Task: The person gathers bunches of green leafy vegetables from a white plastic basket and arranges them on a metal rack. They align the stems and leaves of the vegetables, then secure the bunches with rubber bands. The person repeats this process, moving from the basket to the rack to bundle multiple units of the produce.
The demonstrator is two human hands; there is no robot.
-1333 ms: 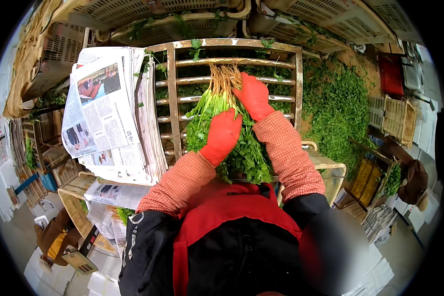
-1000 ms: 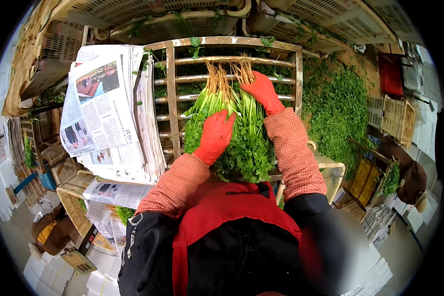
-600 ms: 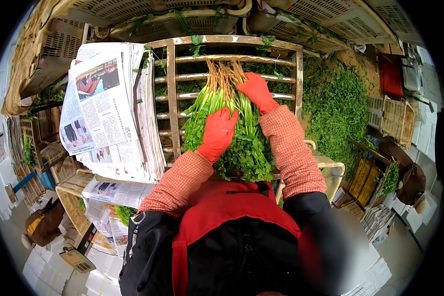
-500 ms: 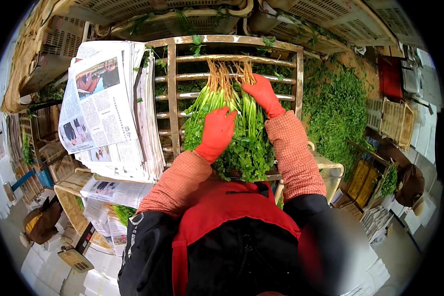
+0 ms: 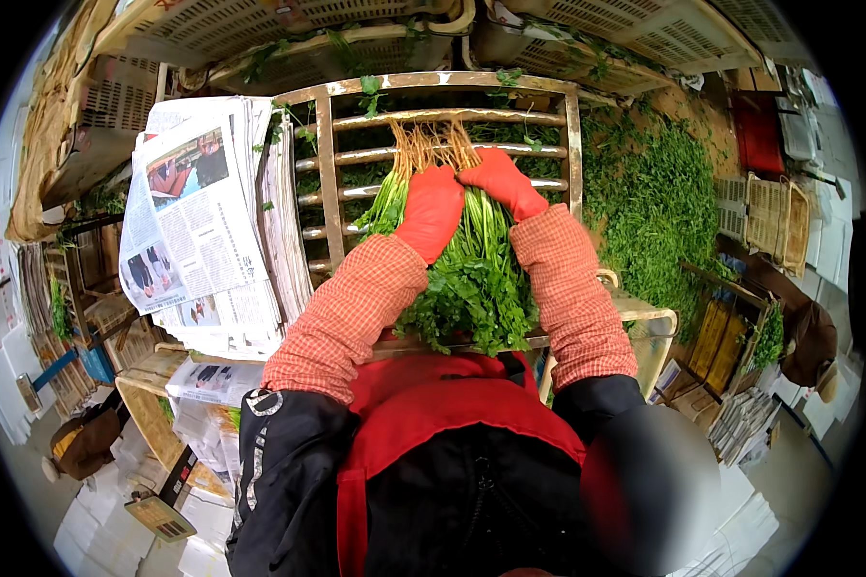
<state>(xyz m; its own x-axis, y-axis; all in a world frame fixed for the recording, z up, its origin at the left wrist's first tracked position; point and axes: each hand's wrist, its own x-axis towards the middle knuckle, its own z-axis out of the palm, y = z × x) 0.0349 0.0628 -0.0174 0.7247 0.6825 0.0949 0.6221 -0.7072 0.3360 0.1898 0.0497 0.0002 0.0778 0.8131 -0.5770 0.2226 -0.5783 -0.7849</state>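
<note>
A bunch of leafy greens [image 5: 464,293] with pale stems and brown roots lies on a rusty metal rack [image 5: 330,178], roots toward the far side. My left hand [image 5: 431,207], in a red glove, is curled over the stems just below the roots, covering part of them. Close beside it, at the right, my right hand [image 5: 498,183], also red-gloved, grips the stems under the roots, thumb toward the middle. My checked sleeves reach up from the lower edge. A stack of newspapers [image 5: 192,221] sits left of the rack.
Plastic crates [image 5: 616,29] line the back. A spread of loose greens [image 5: 664,212] lies right of the rack. A lower shelf [image 5: 144,394] holds wrapped bundles at lower left. People in brown clothing [image 5: 803,351] bend at the right and left edges.
My left hand has moved up along the stems from the leaves to just below the roots. My right hand has shifted slightly between right and left, staying by the roots.
</note>
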